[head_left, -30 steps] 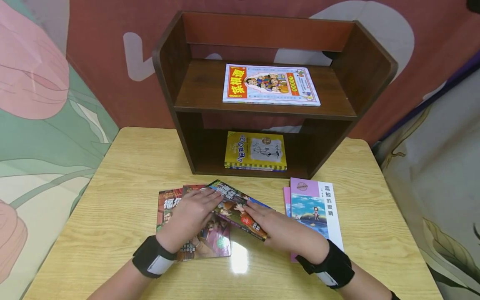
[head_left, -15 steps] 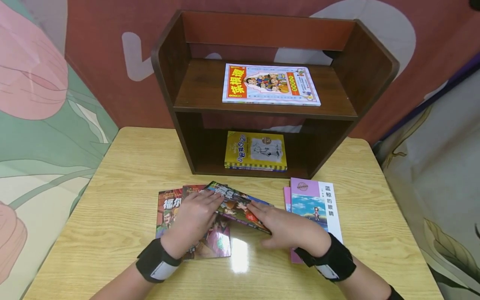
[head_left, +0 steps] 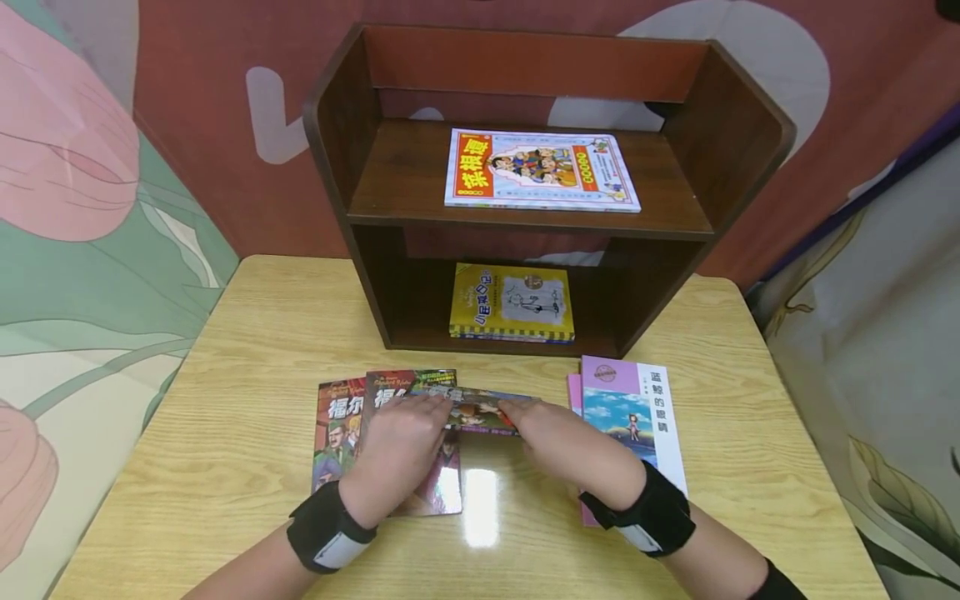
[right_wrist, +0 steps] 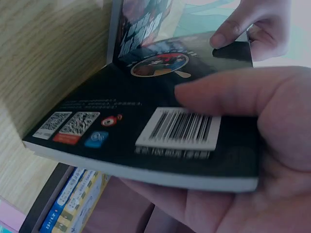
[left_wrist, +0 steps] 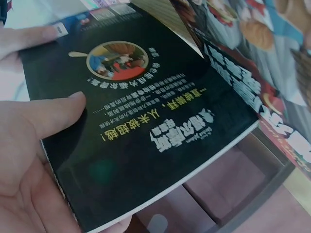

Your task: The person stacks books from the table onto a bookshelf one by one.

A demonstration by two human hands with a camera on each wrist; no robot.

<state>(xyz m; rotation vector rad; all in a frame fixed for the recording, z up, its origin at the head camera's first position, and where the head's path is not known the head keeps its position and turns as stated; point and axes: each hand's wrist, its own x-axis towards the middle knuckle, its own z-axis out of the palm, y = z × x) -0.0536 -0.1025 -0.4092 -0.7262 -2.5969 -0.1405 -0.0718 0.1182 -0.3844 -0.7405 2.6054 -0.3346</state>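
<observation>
Both hands grip one dark-covered paperback book (head_left: 482,414), held tilted just above the table so its front cover looks foreshortened in the head view. My left hand (head_left: 400,443) holds its left end and my right hand (head_left: 573,440) its right end. In the left wrist view the left thumb lies on the black back cover (left_wrist: 131,121). The right wrist view has the right thumb beside the barcode (right_wrist: 177,128), with fingers under the opposite cover. Below the left hand lie two overlapping comic-style books (head_left: 442,483), partly hidden by that hand.
A dark brown two-tier bookshelf (head_left: 525,220) stands at the table's back. A white-and-red book (head_left: 542,169) lies on its upper shelf, yellow books (head_left: 517,304) on the lower. Two pink-edged books (head_left: 626,408) lie on the table (head_left: 720,433) at right, partly under the right forearm.
The held book has turned from slanting down rightward to nearly level, and tipped so less of its cover shows. The right hand has risen slightly; the other books stay put.
</observation>
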